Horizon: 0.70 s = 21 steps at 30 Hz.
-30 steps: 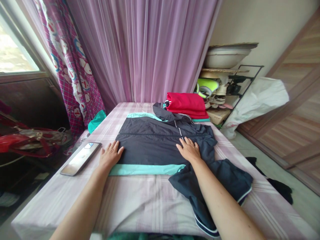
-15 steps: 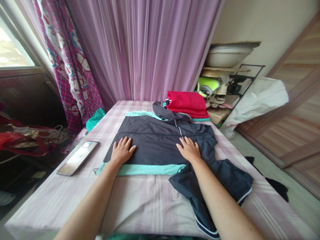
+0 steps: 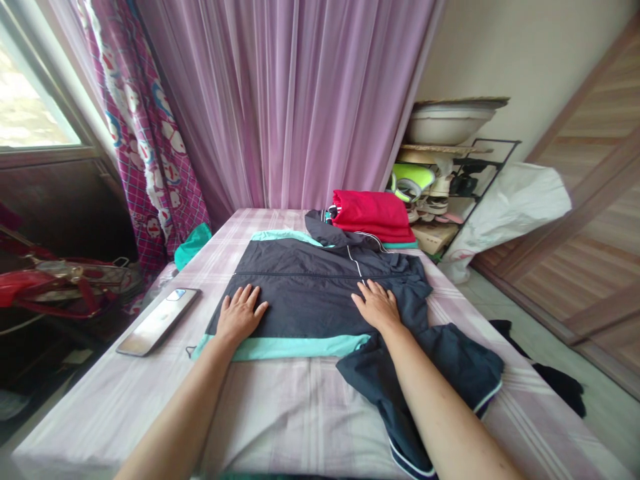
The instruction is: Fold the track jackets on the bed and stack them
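A dark jacket (image 3: pixel 300 300) with a zip, white piping and mint-green side strips lies flat across the table, its hem end toward the left. My left hand (image 3: pixel 240 313) rests palm down on the jacket near the hem, fingers spread. Palm down too, my right hand (image 3: pixel 377 305) lies on the upper part near the white piping, its fingers apart. One dark sleeve (image 3: pixel 450 357) with a white-edged cuff spreads toward the near right, partly hidden under my right forearm. The other sleeve (image 3: pixel 325 230) is at the far side, close to a folded red garment (image 3: pixel 373 217).
A smartphone (image 3: pixel 160 321) lies on the checked tablecloth (image 3: pixel 280 413) at left. Purple curtains (image 3: pixel 300 100) hang behind the table. To the right stand a shoe rack (image 3: pixel 480 180) with a basin (image 3: pixel 450 123) on top and a white plastic bag (image 3: pixel 515 207). A red bicycle-like object (image 3: pixel 75 293) is at left.
The view has tilted slightly upward, so everything sits a little lower in the picture. Both hands stay flat on the jacket in nearly the same places.
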### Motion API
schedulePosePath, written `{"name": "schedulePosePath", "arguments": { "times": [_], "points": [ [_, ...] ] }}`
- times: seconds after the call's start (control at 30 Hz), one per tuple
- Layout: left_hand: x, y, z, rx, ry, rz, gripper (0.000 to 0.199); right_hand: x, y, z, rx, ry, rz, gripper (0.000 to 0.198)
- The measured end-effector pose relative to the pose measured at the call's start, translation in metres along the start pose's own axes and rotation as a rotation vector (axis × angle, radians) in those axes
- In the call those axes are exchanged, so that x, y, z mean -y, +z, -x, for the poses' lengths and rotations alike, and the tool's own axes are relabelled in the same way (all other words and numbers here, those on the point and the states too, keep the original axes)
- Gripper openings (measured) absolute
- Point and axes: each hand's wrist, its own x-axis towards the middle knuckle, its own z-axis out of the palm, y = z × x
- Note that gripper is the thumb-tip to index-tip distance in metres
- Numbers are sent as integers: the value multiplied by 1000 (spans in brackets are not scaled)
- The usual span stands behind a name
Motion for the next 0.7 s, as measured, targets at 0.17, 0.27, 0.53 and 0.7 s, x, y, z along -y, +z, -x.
{"name": "schedulePosePath", "arguments": {
  "times": [0.17,0.27,0.53,0.7],
  "points": [
    [0,-6,9,17,-7,-24,60,-3,-8,-3,4,-28,11,55],
    [-1,-21,3,39,17,-41,55,-7,-29,-18,31,-83,24,48],
    [-24,-27,-64,-155,117,-32,49,38,-66,-89,-128,-230,-2,38],
    [-28,9,-81,-83,91,1,60,63,-40,-146,-77,-360,-43,40]
  ]
}}
